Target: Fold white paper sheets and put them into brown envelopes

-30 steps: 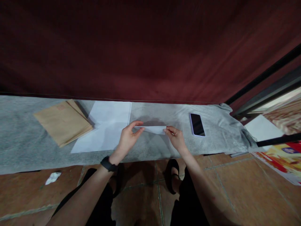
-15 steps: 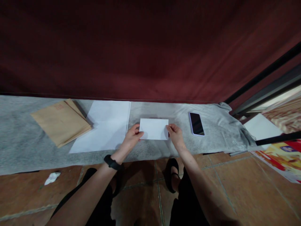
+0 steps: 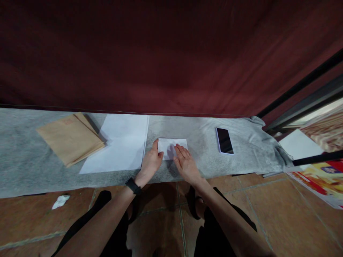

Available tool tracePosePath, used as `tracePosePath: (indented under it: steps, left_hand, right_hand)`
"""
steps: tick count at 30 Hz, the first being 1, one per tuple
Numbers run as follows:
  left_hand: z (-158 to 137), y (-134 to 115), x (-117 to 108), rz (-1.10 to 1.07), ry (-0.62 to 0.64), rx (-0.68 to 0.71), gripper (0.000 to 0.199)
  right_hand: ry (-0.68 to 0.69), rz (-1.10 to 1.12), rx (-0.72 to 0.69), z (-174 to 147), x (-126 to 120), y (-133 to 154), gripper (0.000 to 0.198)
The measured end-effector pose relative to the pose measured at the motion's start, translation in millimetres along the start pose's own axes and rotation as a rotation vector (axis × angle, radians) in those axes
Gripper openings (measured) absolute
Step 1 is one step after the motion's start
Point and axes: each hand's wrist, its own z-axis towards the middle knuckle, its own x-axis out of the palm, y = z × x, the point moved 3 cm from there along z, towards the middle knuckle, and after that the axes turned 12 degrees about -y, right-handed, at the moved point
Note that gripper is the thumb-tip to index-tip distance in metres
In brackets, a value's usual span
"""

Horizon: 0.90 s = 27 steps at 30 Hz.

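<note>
A small white rectangle of paper (image 3: pixel 166 143), perhaps folded, lies on the grey cloth in front of me. My left hand (image 3: pixel 152 159) grips its left edge, with the thumb at the lower left corner and the fingers along the side. Across the right part of the paper, my right hand (image 3: pixel 185 162) rests with its fingers stretched out flat, covering the lower right corner. Larger white sheets (image 3: pixel 120 142) lie just left of my left hand.
Brown paper envelopes (image 3: pixel 71 139) overlap the white sheets at the left. A phone (image 3: pixel 225 141) lies to the right on the grey cloth (image 3: pixel 198 128). Behind hangs a dark red curtain (image 3: pixel 166 71). A crumpled white scrap (image 3: pixel 60 202) is on the tiled floor.
The paper has come down flat and looks a little smaller. My right hand has let go of its right edge and moved left onto its top; my left hand stays at the left edge.
</note>
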Motion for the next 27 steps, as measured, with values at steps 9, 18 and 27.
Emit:
tracePosePath:
  steps: [9, 18, 27]
  left_hand:
    - [-29, -34, 5, 0.242, -0.018, 0.449, 0.056]
    - [-44, -19, 23, 0.277, 0.03, 0.474, 0.081]
    - [-36, -4, 8, 0.384, -0.034, 0.445, 0.076]
  right_hand:
    - [0.085, -0.127, -0.117, -22, 12, 14, 0.057]
    - [0.04, -0.188, -0.063, -27, 12, 3, 0.061]
    - [0.071, -0.216, 0.063, -28, -3, -17, 0.061]
